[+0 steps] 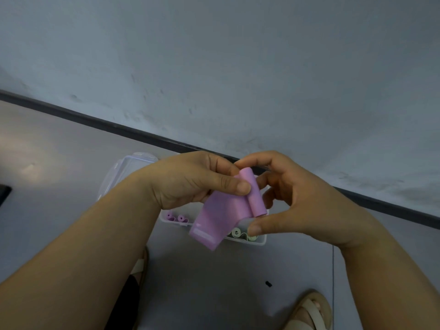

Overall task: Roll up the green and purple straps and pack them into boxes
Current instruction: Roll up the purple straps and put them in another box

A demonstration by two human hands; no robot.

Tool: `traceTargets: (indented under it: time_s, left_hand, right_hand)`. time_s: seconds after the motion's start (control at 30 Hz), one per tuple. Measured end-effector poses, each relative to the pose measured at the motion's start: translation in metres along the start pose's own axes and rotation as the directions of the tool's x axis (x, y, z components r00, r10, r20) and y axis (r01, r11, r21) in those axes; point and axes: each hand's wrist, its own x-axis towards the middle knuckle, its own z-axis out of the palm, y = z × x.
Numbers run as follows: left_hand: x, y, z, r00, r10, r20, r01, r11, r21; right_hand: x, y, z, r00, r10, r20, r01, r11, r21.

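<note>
**Purple strap half rolled, held over the box**

Both hands hold one purple strap (219, 217) in the air, above a clear plastic box (262, 242) on the grey floor (214, 282). The left hand (190, 179) pinches the strap between thumb and fingers, just beside the rolled part (255, 194). The right hand (300, 201) curls round that roll: its thumb sits at the roll's near end and its forefinger bends over the far end. The unrolled tail hangs down and to the left, in front of the box.

Inside the box, small purple rolls (177, 218) stand at the left and pale green rolls (237, 233) at the right. A clear lid (126, 167) lies just beyond the box, on its far left. A sandalled foot (312, 310) shows at the near right, and a small black bit (268, 283) lies on the floor near it. A dark baseboard (95, 120) runs along the foot of the far wall.
</note>
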Motion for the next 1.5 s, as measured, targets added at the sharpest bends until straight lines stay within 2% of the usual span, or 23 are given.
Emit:
traceTargets:
  time_s: [0.23,0.53,0.93,1.13,1.33,1.5]
  left_hand:
    - [-0.001,0.001,0.002,0.999,-0.022,0.025,0.022,0.999,-0.038]
    - [0.003,0.0,0.002,0.993,-0.018,-0.114,0.024,0.999,0.045]
    - [0.003,-0.002,0.001,0.99,-0.028,-0.137,0.045,0.992,0.122]
    - [0.006,-0.007,-0.004,0.965,0.03,-0.261,0.01,0.988,0.152]
    - [0.01,-0.009,-0.002,0.919,0.097,-0.383,-0.101,0.995,0.009]
    - [0.012,-0.006,0.002,0.879,0.146,-0.454,-0.176,0.984,-0.024]
  right_hand:
    - [0.0,0.0,0.0,0.999,-0.036,-0.041,0.035,0.999,-0.034]
    - [0.001,0.001,0.001,0.997,-0.003,-0.083,-0.003,0.997,-0.073]
    - [0.003,-0.001,0.003,0.995,0.001,-0.097,-0.013,0.992,-0.124]
    - [0.003,-0.002,0.004,0.99,0.093,-0.109,-0.095,0.995,-0.016]
    - [0.009,0.001,0.004,0.911,0.154,-0.383,-0.085,0.978,0.191]
    - [0.012,0.001,0.006,0.855,0.204,-0.476,-0.106,0.969,0.225]
